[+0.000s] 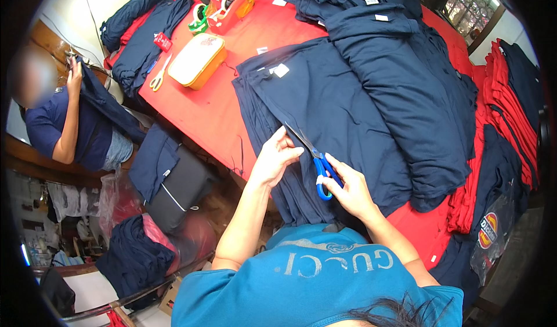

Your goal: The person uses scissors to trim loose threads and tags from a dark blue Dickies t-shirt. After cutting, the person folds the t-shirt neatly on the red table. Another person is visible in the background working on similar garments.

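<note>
The blue-handled scissors (320,168) are over the navy garment (342,100) on the red worktop (200,115), with their long axis running diagonally: the blade tips point up and left, away from the person, and the handle loops lie down and right. The right hand (347,192) grips those loops, its fingers wrapped through and around them. The left hand (277,159) is just beside the blades, its fingers bent together; whether they pinch any cloth or thread, I cannot tell. Beyond the left hand, a yellow-orange box (198,61) sits with its lid on, its contents hidden, and yellow-handled scissors (157,81) lie near its left side. Farther back, a red tape dispenser (235,18) carries a tape roll, next to a green one (198,25). At the right, a clear plastic bag (498,248) lies against dark cloth (502,159); its contents are unclear.
</note>
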`<state>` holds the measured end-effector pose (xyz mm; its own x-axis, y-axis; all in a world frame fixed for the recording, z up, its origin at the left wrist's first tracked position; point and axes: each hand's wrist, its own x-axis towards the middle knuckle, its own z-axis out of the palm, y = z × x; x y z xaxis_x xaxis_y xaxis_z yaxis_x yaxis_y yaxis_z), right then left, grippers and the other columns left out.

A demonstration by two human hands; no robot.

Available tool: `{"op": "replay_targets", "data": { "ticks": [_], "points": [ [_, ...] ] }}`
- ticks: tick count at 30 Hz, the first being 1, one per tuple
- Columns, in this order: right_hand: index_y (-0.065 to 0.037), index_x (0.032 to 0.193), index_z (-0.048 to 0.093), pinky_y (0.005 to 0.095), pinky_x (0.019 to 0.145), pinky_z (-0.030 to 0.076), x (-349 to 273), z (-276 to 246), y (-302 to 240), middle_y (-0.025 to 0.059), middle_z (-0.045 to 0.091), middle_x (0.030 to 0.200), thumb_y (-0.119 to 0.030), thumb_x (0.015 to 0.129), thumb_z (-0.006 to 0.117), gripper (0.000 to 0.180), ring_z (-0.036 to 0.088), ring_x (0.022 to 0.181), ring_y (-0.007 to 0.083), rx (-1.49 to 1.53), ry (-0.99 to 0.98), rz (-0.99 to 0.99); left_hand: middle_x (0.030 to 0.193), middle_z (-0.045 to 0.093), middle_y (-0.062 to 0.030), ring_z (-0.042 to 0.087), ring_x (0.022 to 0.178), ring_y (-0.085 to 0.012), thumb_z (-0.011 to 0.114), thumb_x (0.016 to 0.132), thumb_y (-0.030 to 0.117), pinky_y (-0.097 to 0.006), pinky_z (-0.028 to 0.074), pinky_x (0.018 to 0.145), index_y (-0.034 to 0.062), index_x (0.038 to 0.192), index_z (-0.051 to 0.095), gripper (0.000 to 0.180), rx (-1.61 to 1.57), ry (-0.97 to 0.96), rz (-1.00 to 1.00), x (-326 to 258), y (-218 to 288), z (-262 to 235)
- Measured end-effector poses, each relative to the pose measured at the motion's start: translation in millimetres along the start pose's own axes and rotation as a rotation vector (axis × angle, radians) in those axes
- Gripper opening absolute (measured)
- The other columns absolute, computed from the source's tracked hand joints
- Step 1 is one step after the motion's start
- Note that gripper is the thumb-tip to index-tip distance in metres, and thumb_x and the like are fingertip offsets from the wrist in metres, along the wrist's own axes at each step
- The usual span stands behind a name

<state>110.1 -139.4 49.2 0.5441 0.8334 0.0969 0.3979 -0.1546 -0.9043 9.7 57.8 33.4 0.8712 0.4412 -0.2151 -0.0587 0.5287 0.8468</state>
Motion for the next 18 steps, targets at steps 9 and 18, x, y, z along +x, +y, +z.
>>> {"op": "replay_targets", "data": {
  "ticks": [9,18],
  "points": [
    [0.002,0.134,0.053,0.0270,0.070,0.051,13.2,-4.3,-6.6,0.0123,0.066,0.099,-0.016,0.091,0.063,0.048,0.063,0.080,0.0145,0.218,-0.102,0.326,0.116,0.061,-0.0053,0.058,0.105,-0.0140,0.061,0.088,-0.003,-0.029,0.045,0.094,0.0011,0.130,0.051,0.043,-0.143,0.065,0.158,13.3,6.9,-0.6],
    [0.002,0.136,0.050,0.0272,0.074,0.053,24.1,5.6,14.4,0.0123,0.065,0.099,-0.017,0.091,0.064,0.051,0.063,0.082,0.0158,0.222,-0.008,0.046,0.116,0.061,-0.0040,0.058,0.101,-0.0114,0.062,0.089,0.000,-0.027,0.046,0.089,0.0011,0.128,0.053,0.040,0.031,-0.006,0.122,15.7,23.0,6.3]
  ]
}}
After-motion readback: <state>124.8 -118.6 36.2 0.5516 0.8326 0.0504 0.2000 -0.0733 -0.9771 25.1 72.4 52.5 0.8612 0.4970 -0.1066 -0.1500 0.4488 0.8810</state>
